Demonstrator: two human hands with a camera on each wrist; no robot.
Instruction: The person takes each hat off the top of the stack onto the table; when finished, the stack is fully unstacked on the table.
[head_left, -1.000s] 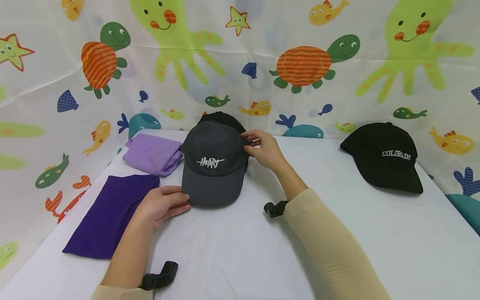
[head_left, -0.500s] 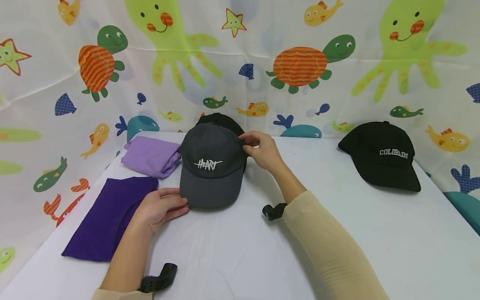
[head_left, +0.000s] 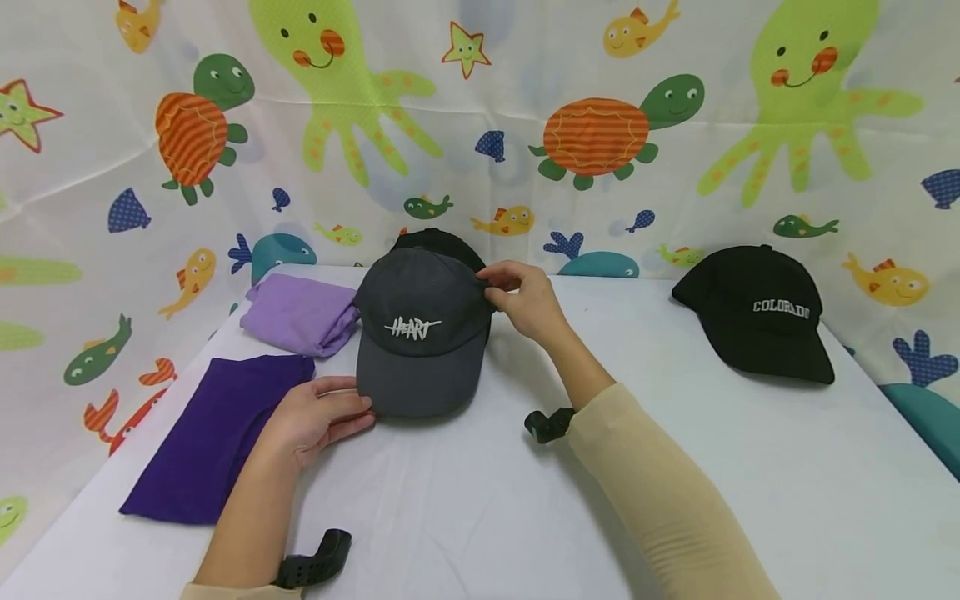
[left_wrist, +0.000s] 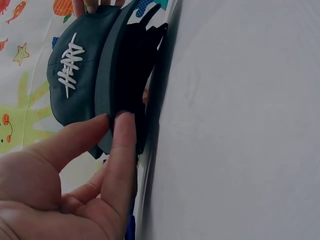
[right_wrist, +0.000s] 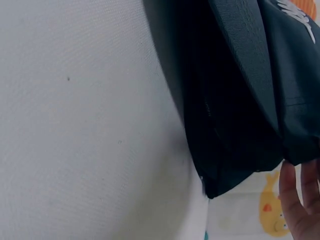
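A dark grey cap (head_left: 420, 300) with white "HEART" lettering stands mid-table, brim toward me. It partly covers a black cap (head_left: 442, 240) right behind it. My left hand (head_left: 311, 417) pinches the left corner of the grey cap's brim. In the left wrist view, the thumb of that hand (left_wrist: 85, 185) lies on the brim's upper side and a finger reaches underneath. On the other side my right hand (head_left: 528, 304) pinches the edge of the grey cap's crown. The right wrist view catches only a few fingertips (right_wrist: 289, 185) at the cap's edge (right_wrist: 295, 100).
Folded lilac cloth (head_left: 300, 312) and dark purple cloth (head_left: 217, 437) lie left of the caps. Another black cap (head_left: 757, 312), lettered "COLORADO", sits at the right. A curtain with sea animals (head_left: 510, 175) hangs behind the white table (head_left: 465, 517).
The head view has shifted slightly. Both hands keep their hold on the grey cap, and the caps and cloths appear to stay in place.
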